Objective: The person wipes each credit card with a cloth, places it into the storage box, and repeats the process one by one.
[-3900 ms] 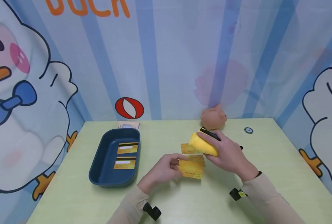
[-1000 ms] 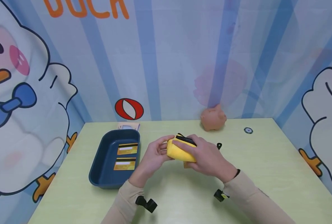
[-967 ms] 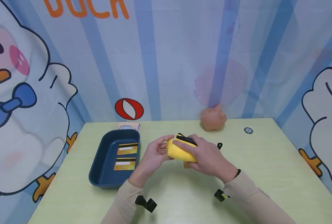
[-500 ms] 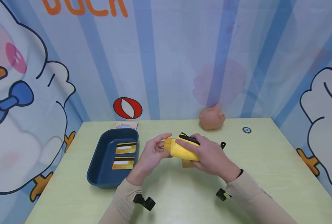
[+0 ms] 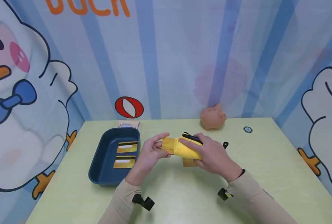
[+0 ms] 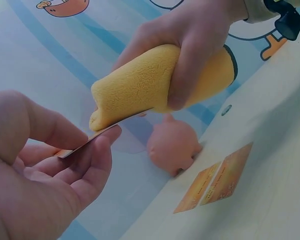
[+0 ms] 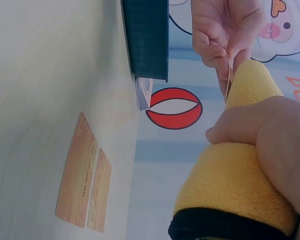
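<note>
In the head view my left hand (image 5: 152, 151) pinches a gold bank card (image 5: 168, 145) by its left end, between thumb and fingers, above the table. My right hand (image 5: 214, 154) grips a soft, fuzzy yellow pad (image 5: 186, 149) with a black back and a small black loop (image 5: 225, 145). The pad's tip overlaps the card's right part; in the left wrist view it lies along the card's face (image 6: 85, 143). Below, two more gold cards (image 7: 77, 172) lie side by side on the table, mostly hidden by the pad and right hand in the head view.
A dark blue tray (image 5: 97, 161) at the left holds two gold cards (image 5: 124, 161), black stripes up. Behind it lies a pale booklet-like item (image 5: 128, 124). A pink piggy bank (image 5: 213, 117) and a small round disc (image 5: 248, 129) stand toward the table's back right.
Earlier my left hand held the card low, beside the other cards. It then rose to the pad, which has since slid right along the card, baring more of its left part.
</note>
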The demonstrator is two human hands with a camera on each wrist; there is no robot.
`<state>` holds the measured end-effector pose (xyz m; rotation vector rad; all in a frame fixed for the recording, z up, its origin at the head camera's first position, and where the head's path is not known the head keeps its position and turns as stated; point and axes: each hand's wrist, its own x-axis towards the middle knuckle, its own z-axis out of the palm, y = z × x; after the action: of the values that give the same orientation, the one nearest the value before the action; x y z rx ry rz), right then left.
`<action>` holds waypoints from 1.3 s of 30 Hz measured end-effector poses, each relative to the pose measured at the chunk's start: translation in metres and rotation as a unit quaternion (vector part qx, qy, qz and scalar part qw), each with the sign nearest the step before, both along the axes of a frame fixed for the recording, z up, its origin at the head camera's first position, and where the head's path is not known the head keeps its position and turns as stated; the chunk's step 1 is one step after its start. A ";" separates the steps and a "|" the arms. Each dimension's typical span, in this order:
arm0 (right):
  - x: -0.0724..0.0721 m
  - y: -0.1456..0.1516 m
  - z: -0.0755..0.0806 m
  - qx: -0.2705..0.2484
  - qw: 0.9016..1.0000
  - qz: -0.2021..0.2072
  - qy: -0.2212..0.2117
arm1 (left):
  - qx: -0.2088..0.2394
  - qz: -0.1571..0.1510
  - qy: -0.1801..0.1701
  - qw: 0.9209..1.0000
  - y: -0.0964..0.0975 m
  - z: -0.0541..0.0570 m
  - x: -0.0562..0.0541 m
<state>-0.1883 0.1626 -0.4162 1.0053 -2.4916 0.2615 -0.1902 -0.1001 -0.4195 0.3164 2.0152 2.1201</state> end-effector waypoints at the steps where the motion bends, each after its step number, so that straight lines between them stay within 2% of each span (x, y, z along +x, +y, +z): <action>1: 0.000 0.001 0.000 -0.001 1.000 -0.001 0.000 | 0.002 0.001 -0.001 1.000 0.000 0.000 0.000; 15: -0.003 0.011 -0.007 -0.017 1.000 -0.007 0.003 | -0.003 0.016 -0.001 1.000 0.002 0.000 0.000; 39: -0.001 0.026 -0.011 -0.021 0.999 -0.029 -0.023 | 0.001 0.021 -0.016 1.000 -0.001 -0.004 0.000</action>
<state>-0.1890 0.1883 -0.4276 0.9177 -2.5407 0.3209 -0.1901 -0.1008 -0.4236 0.2410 2.0199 2.1366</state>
